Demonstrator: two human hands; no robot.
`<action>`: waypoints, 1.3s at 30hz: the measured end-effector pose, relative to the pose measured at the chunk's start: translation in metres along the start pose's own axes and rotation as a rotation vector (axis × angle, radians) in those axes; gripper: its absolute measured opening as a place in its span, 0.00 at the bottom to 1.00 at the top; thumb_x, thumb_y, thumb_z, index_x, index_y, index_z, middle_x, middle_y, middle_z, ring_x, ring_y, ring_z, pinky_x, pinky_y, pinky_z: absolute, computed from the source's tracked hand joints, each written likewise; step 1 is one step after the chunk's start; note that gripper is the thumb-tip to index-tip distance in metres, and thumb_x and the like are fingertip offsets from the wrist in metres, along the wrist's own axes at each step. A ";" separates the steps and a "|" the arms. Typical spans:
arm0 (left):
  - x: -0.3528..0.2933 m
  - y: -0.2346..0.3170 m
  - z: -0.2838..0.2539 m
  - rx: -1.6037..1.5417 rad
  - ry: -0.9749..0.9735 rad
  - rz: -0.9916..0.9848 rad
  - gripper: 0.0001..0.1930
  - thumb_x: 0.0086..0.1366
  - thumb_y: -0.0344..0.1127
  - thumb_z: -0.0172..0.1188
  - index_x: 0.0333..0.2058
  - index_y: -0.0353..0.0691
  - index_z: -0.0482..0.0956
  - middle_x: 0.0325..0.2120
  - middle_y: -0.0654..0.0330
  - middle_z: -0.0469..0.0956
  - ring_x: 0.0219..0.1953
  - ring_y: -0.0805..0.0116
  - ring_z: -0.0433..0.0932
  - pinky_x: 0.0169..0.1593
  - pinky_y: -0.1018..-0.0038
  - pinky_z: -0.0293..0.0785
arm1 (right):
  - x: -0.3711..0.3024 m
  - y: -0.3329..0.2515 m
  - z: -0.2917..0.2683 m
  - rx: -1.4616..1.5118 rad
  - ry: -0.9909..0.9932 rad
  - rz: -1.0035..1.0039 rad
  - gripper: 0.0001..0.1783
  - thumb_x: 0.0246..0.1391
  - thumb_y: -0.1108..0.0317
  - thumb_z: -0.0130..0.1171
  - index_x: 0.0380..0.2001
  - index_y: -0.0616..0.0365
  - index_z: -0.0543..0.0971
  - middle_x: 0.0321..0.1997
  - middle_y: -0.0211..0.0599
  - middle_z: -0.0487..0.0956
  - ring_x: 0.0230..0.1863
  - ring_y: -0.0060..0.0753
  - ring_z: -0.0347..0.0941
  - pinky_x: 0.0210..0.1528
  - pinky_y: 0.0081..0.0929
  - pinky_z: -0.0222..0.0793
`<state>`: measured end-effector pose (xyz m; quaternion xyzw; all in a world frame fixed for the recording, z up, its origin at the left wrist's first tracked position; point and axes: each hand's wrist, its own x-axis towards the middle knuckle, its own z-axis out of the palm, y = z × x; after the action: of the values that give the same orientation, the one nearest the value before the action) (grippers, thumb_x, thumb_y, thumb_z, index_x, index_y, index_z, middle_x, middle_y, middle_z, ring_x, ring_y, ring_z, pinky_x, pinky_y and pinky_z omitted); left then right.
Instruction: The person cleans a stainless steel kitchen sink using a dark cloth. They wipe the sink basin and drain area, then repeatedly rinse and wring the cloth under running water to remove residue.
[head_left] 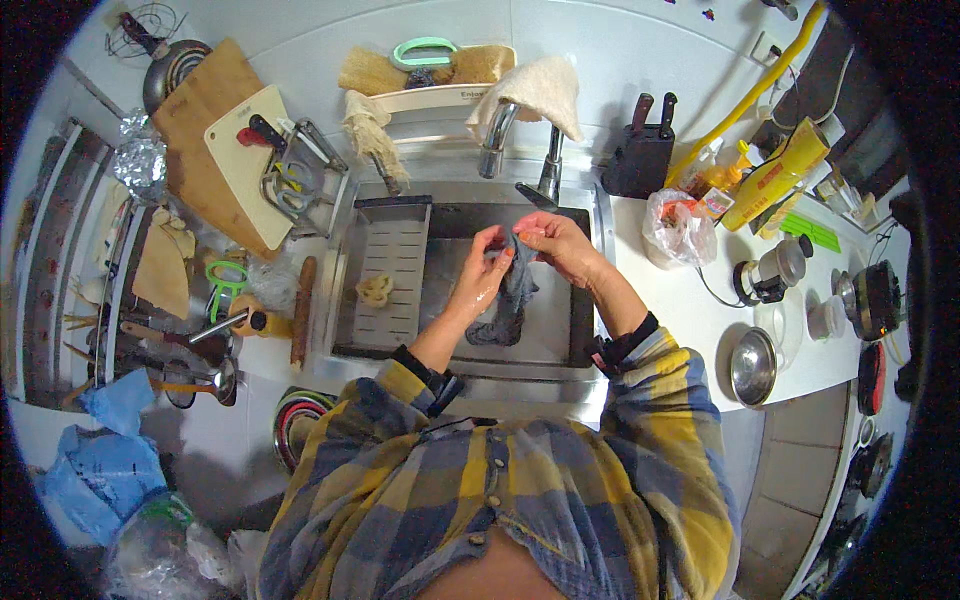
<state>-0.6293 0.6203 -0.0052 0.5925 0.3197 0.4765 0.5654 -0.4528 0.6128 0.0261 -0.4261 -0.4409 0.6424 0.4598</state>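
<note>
A wet-looking grey cloth (512, 297) hangs down into the steel sink (560, 335), its lower end bunched near the sink floor. My left hand (480, 272) pinches its upper part between thumb and fingers. Close beside it, my right hand (562, 247) grips the cloth's top edge, fingers bent around it. Behind my hands stands the faucet (491, 150), with a pale cloth (540, 92) draped over its top. To the left, a slotted drain tray (400, 270) rests in the sink, with a crumpled cream-coloured item (374, 291) on it.
Cutting boards (215, 130) lean at the left, near a wooden rolling pin (304, 310). On the right counter are a knife block (640, 155), a plastic bag (676, 230) and a steel bowl (753, 367). Blue bags (100, 470) lie low at left.
</note>
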 end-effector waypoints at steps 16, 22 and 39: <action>0.015 0.018 -0.042 -0.048 -0.232 -0.274 0.06 0.62 0.31 0.56 0.37 0.37 0.75 0.33 0.67 0.76 0.36 0.79 0.72 0.42 0.81 0.67 | -0.003 0.038 -0.013 -0.250 -0.163 0.132 0.23 0.51 0.53 0.62 0.43 0.59 0.76 0.37 0.26 0.76 0.35 0.17 0.67 0.35 0.17 0.62; 0.011 0.022 -0.060 0.133 -0.261 -0.357 0.06 0.62 0.35 0.56 0.34 0.39 0.75 0.30 0.69 0.75 0.34 0.79 0.72 0.40 0.81 0.67 | -0.006 0.027 -0.008 -0.051 -0.089 -0.019 0.11 0.59 0.61 0.53 0.35 0.58 0.76 0.31 0.21 0.75 0.31 0.14 0.69 0.37 0.15 0.66; -0.013 0.003 -0.087 0.145 -0.463 -0.395 0.09 0.65 0.39 0.53 0.34 0.39 0.76 0.29 0.72 0.73 0.33 0.80 0.68 0.39 0.79 0.66 | -0.017 -0.030 0.016 0.168 -0.184 0.057 0.13 0.59 0.64 0.51 0.43 0.60 0.74 0.39 0.28 0.77 0.37 0.20 0.74 0.41 0.19 0.71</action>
<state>-0.7148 0.6396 -0.0126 0.6504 0.3248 0.1857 0.6610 -0.4581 0.5994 0.0609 -0.3375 -0.4134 0.7264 0.4330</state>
